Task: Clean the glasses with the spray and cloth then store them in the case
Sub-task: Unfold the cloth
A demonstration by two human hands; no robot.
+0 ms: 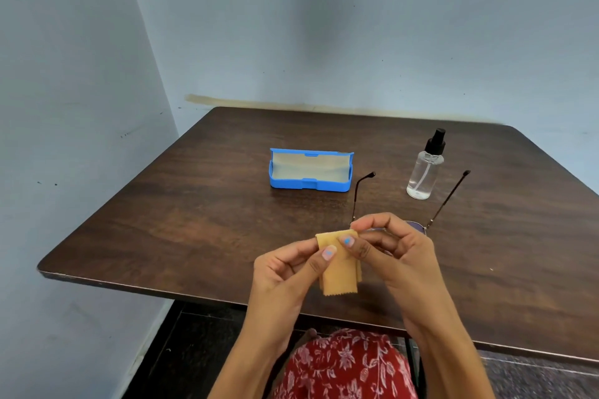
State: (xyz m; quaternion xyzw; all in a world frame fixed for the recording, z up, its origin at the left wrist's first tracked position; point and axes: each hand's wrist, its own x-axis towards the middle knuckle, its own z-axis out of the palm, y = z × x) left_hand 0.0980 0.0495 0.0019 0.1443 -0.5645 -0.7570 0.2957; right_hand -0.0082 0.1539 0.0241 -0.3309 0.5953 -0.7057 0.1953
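Thin-framed glasses (418, 226) are held above the table's near edge, temples unfolded and pointing away from me. My right hand (393, 248) grips the frame near its middle, thumb pressing on the cloth. A tan cleaning cloth (340, 272) is wrapped over the left lens, which it hides. My left hand (291, 269) pinches the cloth over that lens. The open blue case (311, 184) with a pale lining lies farther back on the table. A clear spray bottle (425, 172) with a black nozzle stands upright to the right of the case.
The dark wooden table (194, 220) stands in a corner against pale blue walls. Its near edge runs just under my hands. My lap in red patterned fabric (343, 366) shows below the edge.
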